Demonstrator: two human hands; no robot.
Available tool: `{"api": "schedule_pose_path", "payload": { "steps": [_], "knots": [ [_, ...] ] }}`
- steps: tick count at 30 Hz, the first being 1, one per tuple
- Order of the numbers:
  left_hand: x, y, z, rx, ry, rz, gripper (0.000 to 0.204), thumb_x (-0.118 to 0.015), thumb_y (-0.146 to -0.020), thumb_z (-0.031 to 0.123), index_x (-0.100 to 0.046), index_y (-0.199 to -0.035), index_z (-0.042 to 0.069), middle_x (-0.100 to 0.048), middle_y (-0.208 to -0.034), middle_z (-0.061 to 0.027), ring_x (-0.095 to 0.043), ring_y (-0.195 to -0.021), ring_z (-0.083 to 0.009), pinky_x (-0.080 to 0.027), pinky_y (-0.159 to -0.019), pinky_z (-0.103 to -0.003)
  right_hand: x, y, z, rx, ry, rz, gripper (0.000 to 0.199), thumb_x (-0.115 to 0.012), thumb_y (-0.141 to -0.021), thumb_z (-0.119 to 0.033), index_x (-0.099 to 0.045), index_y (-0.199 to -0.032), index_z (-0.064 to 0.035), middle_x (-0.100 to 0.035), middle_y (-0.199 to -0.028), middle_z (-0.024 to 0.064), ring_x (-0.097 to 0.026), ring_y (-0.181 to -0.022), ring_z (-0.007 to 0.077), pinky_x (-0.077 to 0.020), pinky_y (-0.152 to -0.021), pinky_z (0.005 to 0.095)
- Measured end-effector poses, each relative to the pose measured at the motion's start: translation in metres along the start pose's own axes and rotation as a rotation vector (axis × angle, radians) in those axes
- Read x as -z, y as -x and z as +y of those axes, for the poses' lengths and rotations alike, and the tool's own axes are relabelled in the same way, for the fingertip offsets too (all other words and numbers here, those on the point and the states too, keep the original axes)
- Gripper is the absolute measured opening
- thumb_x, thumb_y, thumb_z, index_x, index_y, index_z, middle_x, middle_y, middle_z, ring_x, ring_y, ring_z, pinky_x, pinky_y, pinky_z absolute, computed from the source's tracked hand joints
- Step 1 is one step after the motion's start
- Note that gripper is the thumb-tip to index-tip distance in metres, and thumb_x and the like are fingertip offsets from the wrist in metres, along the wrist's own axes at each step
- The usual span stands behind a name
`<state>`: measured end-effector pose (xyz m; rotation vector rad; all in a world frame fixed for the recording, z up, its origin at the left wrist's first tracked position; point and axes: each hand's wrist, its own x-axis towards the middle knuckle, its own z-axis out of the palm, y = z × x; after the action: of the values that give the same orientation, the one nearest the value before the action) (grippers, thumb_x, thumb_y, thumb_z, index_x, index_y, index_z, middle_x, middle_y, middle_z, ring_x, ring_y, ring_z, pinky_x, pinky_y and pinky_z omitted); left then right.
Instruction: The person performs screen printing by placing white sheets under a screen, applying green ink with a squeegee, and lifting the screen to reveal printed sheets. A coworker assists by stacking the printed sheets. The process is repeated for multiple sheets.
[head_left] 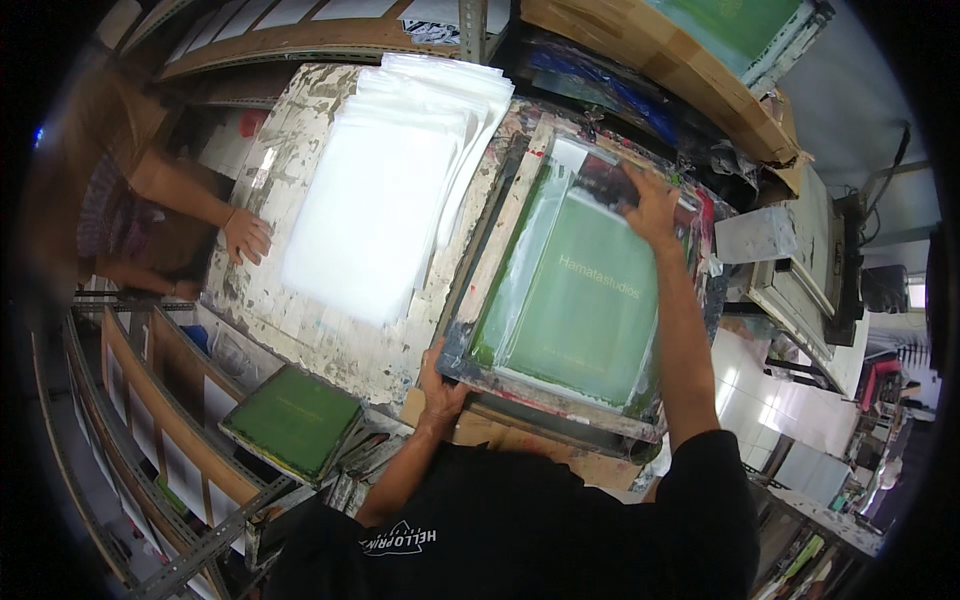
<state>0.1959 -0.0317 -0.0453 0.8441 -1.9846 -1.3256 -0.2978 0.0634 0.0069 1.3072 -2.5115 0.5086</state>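
In front of me lies a silkscreen frame (497, 262) with wooden edges and a green mesh (585, 300) bearing pale lettering. My left hand (442, 392) is closed round the frame's near left corner. My right hand (652, 207) reaches over the frame's far right part, fingers bent beside a dark, red-stained area; what they grip there cannot be made out. Left of the frame, a stack of white translucent sheets (375, 200) lies on a paint-stained table (325, 345), its layers slightly fanned.
Another person's hand (246, 237) rests on the table's left edge. A second green screen (292, 420) lies at the lower left beside slatted racks (185, 425). A cardboard box (665, 75) stands beyond my frame, and a translucent plastic container (757, 235) sits to its right.
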Motion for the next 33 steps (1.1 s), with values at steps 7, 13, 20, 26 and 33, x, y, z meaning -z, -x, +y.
{"api": "schedule_pose_path", "payload": {
  "steps": [7,13,20,26,33],
  "knots": [
    [0.000,0.002,-0.001,0.017,0.007,0.031,0.087,-0.091,-0.071,0.045,-0.055,-0.134,-0.004,-0.064,-0.116,-0.0193,-0.058,-0.107,-0.0369,-0.045,-0.096,-0.047,-0.002,-0.073,0.009,-0.199,0.033,-0.290,0.094,-0.081,-0.069,-0.025,-0.045,-0.155,-0.0256,-0.051,-0.139,0.0117,-0.043,-0.133,0.0327,-0.0266,-0.110,0.0562],
    [-0.010,0.004,-0.001,0.070,0.242,0.079,0.089,-0.092,-0.074,0.039,-0.051,-0.140,-0.005,-0.060,-0.122,-0.0170,-0.058,-0.108,-0.0303,-0.046,-0.096,-0.043,0.024,-0.065,-0.001,-0.183,0.161,-0.076,0.095,-0.078,-0.076,-0.029,-0.035,-0.160,-0.0172,-0.039,-0.157,0.0144,-0.030,-0.147,0.0380,-0.0226,-0.116,0.0640],
    [-0.006,-0.020,0.028,-0.042,0.390,0.086,0.109,-0.099,-0.064,0.031,-0.040,-0.148,-0.007,-0.056,-0.128,-0.0141,-0.058,-0.116,-0.0267,-0.047,-0.101,-0.038,0.260,0.066,-0.097,0.006,-0.276,0.066,0.067,-0.076,-0.078,-0.011,-0.057,-0.142,-0.0016,-0.059,-0.139,0.0225,-0.052,-0.133,0.0399,-0.0386,-0.114,0.0451],
    [0.011,-0.070,0.127,-0.292,0.253,0.180,0.124,-0.099,-0.063,0.020,-0.024,-0.158,-0.004,-0.057,-0.129,-0.0148,-0.059,-0.116,-0.0278,-0.045,-0.104,-0.039,0.345,0.204,-0.193,-0.241,-0.741,-0.750,0.039,-0.079,-0.073,-0.010,-0.071,-0.110,-0.0001,-0.073,-0.098,0.0170,-0.071,-0.091,0.0331,-0.0555,-0.075,0.0390],
    [0.014,-0.098,0.174,-0.127,0.209,0.145,0.087,-0.093,-0.065,0.008,-0.051,-0.141,0.000,-0.067,-0.109,-0.0014,-0.059,-0.093,-0.0126,-0.042,-0.081,-0.027,0.147,0.325,-0.214,-0.574,-0.245,-0.373,0.038,-0.070,-0.085,-0.032,-0.072,-0.110,-0.0028,-0.074,-0.096,0.0213,-0.070,-0.089,0.0422,-0.0536,-0.079,0.0538]
  ]
}}
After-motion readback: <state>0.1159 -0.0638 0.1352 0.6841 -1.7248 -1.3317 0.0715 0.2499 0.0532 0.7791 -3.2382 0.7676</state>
